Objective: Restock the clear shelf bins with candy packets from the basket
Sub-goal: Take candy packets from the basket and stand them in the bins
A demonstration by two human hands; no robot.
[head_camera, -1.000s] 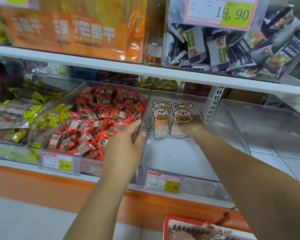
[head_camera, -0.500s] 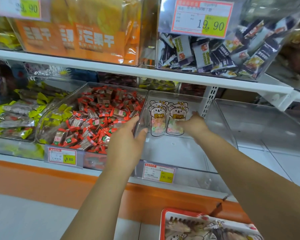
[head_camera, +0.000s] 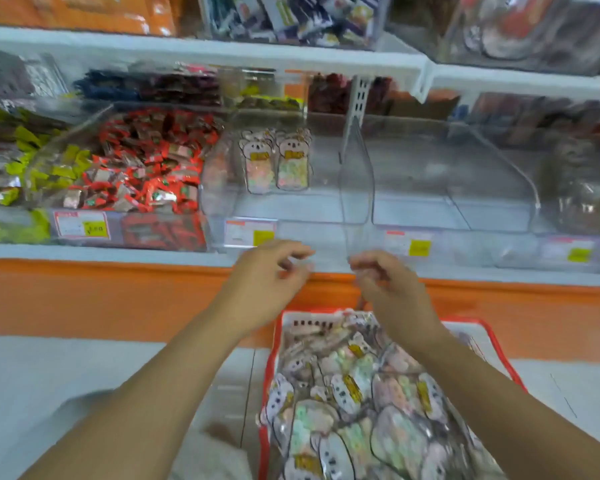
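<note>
A red basket sits low in front of me, heaped with bear-shaped candy packets. Two of the same packets stand upright at the back of a clear shelf bin; the rest of that bin's floor is bare. My left hand and my right hand hover side by side in front of the shelf edge, above the basket's far rim. Both hold nothing, with fingers loosely curled and apart.
Left of that bin is a clear bin of red-wrapped candies, then one with yellow-green packets. A clear bin to the right holds nothing. A white upper shelf overhangs. An orange band runs below the shelf.
Both hands have pulled back out of the clear bin and down toward the basket, leaving the two packets standing. The view has tilted down, so the basket now shows.
</note>
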